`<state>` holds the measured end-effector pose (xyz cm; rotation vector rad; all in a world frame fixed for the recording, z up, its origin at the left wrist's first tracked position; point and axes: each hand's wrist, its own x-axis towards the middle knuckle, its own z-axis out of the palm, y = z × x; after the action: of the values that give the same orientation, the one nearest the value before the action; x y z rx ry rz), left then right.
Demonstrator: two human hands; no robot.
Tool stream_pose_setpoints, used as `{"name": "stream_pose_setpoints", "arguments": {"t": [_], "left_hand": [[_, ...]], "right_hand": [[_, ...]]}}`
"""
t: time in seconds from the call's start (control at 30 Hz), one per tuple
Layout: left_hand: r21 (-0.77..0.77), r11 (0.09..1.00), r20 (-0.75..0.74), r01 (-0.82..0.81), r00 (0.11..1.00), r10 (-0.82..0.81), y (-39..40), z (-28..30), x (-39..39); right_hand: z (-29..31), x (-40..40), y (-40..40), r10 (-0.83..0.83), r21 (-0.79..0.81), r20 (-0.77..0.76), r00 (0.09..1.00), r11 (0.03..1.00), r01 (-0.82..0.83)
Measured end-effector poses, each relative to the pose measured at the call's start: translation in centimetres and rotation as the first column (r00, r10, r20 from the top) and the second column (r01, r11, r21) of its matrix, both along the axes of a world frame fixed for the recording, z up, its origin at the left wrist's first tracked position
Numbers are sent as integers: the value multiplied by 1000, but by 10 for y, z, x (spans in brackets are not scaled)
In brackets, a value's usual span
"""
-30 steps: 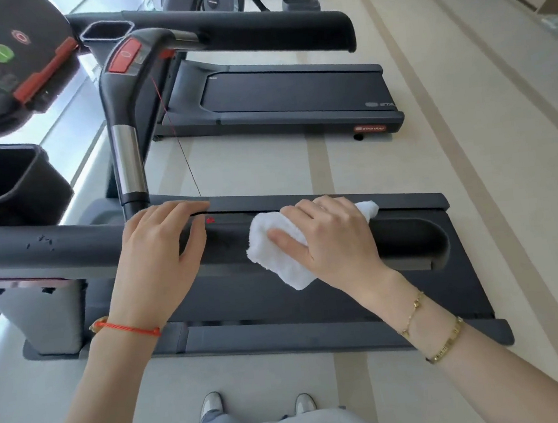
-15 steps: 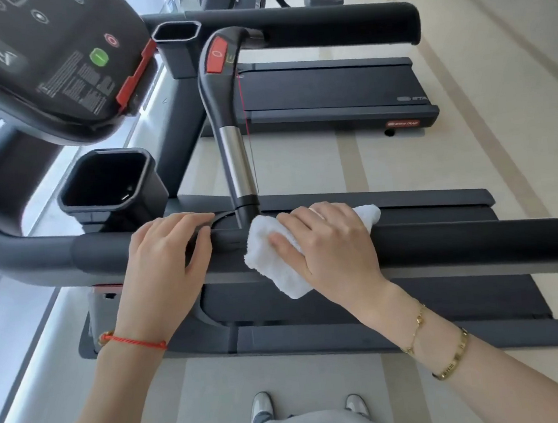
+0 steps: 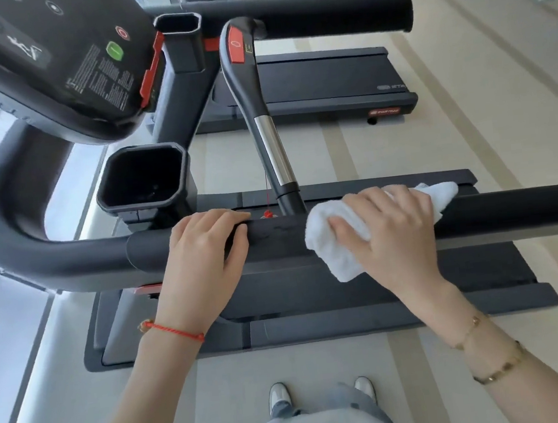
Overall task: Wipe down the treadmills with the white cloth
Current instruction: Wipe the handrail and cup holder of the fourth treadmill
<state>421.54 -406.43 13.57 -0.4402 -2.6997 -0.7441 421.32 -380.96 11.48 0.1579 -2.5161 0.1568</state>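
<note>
A black padded handrail [image 3: 511, 211] of the near treadmill runs across the middle of the view. My left hand [image 3: 206, 253] grips it, fingers curled over the top and thumb on the near side. To its right, my right hand [image 3: 393, 233] holds the white cloth [image 3: 329, 244] wrapped over the rail, fingers curled over the far side. One end of the cloth sticks out past my fingers at the right. The treadmill's deck [image 3: 317, 328] lies below the rail.
The console [image 3: 48, 63] hangs at the upper left, with a black cup holder [image 3: 143, 177] under it. A curved grip with a red button [image 3: 236, 47] and chrome section rises just behind the rail. A second treadmill [image 3: 319, 79] stands beyond. My shoes [image 3: 279, 395] are on beige floor.
My right hand has slid the cloth to the right along the handrail, away from my left hand. My left hand keeps its grip. My head has turned, bringing the console into view.
</note>
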Motion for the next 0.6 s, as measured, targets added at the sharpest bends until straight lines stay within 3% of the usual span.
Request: {"name": "stream_pose_setpoints", "arguments": {"t": [0.07,0.13,0.33,0.6], "left_hand": [[-1,1000,-3,9,1000,-9,0,1,-1],[-5,1000,0,8,1000,-8,1,2,-1],[3,1000,-11,-12,1000,12,2,0,-2],[13,998,-13,-60,998,60,4,-1,5]], "right_hand": [[4,-4,-22,-36,2,49,998,999,36],[2,-6,-49,40,-7,61,997,999,-40],[-11,1,-41,217,63,-47,975,975,-214],[-5,2,-14,118,-2,8,993,993,-118]]}}
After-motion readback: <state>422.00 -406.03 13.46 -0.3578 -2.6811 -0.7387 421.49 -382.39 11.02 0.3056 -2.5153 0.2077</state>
